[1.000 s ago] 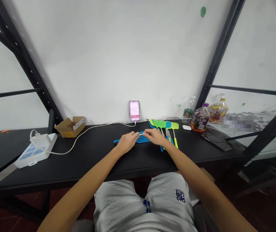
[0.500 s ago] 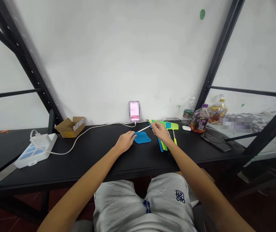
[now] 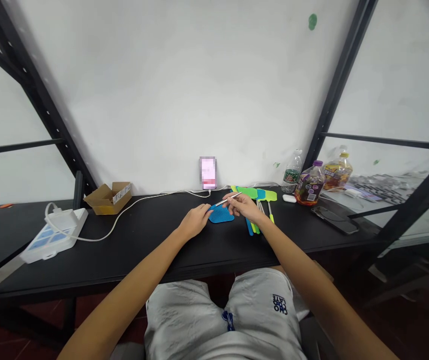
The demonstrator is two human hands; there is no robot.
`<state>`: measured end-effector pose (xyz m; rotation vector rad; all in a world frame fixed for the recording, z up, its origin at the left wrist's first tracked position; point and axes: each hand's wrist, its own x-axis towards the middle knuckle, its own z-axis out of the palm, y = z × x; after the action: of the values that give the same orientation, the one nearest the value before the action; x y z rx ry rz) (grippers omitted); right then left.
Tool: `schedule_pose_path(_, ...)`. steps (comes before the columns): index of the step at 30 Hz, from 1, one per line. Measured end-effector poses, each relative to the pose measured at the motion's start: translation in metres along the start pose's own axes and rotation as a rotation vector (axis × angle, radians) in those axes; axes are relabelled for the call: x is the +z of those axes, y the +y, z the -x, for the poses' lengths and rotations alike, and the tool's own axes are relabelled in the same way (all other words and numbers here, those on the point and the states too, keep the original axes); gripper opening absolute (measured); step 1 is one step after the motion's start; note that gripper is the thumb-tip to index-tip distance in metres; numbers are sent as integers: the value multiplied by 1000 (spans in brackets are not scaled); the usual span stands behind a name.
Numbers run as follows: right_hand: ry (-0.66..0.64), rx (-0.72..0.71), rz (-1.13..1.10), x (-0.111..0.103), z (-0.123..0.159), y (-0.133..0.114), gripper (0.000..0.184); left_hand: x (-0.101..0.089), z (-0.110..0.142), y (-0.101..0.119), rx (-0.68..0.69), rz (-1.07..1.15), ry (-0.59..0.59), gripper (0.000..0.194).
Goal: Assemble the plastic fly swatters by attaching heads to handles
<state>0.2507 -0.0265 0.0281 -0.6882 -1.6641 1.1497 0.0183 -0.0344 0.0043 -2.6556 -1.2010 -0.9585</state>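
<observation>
My left hand (image 3: 194,220) is closed around the blue grip of a fly swatter handle. From that grip a silver metal rod (image 3: 220,203) slants up to the right. My right hand (image 3: 248,206) pinches this rod between thumb and fingers, with the bare tip sticking out above them. Under the rod a blue mesh swatter head (image 3: 221,215) lies flat on the black table, apart from the rod as far as I can see. Right of it, partly behind my right hand, several fly swatters lie together, with green heads (image 3: 247,192) and a blue head (image 3: 261,194).
Against the wall leans a phone (image 3: 208,173) on a white charging cable. To the left are an open cardboard box (image 3: 108,199) and a white power strip (image 3: 54,235). On the right stand a clear bottle (image 3: 292,172) and a purple-capped bottle (image 3: 310,185), near a dark phone (image 3: 335,220).
My hands moved apart, uncovering the silver rod and the blue head. Then my right hand slid back left along the rod, so its tip now shows.
</observation>
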Motion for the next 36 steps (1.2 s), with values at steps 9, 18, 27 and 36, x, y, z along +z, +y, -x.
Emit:
schedule_pose_path(9, 124, -6, 4, 2, -4, 4, 40, 1, -3, -1, 9, -9, -3, 34)
schedule_pose_path(18, 204, 4, 11, 6, -3, 4, 43, 2, -5, -5, -13, -9, -19, 34)
schedule_pose_path(27, 417, 4, -91, -8, -6, 5, 47, -1, -4, -12, -82, -22, -21, 31)
schedule_pose_path(36, 660, 78, -149, -30, -8, 18, 42, -4, 0, -36, -264, -34, 77, 27)
